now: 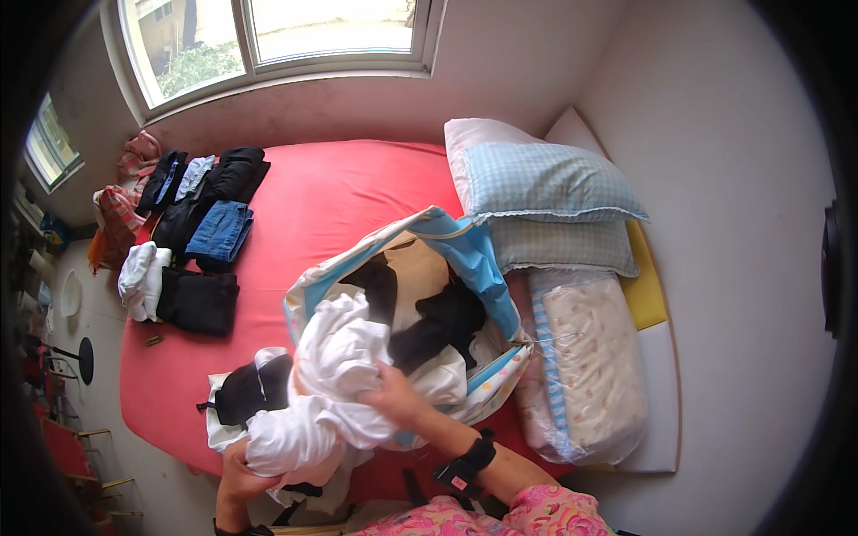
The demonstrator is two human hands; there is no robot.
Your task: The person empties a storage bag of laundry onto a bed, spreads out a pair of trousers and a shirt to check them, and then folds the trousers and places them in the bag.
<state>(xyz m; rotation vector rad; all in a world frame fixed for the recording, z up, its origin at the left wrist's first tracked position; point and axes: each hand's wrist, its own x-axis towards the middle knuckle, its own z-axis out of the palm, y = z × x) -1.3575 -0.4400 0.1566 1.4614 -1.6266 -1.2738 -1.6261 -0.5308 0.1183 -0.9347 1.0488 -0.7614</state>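
Observation:
A bunched white garment (304, 433) is gripped between my two hands at the front of the bed. My left hand (239, 473) is closed on its lower left end. My right hand (393, 397) is closed on its right side, over the near rim of a big open storage bag (478, 255) with a light blue lining. Inside the bag lie a tan garment (418, 284), black clothes (447, 317) and more white cloth (438, 380). Beside the bag, left of the bundle, a black piece of clothing (250, 393) rests on white fabric. The bundle hides part of the bag's near side.
Folded dark clothes (198, 299), folded jeans (219, 232) and a white folded garment (143, 279) sit on the left of the red-sheeted bed (331, 179). Checked pillows (550, 183) and a plastic-wrapped quilt (594, 362) line the right. A window (331, 36) is behind.

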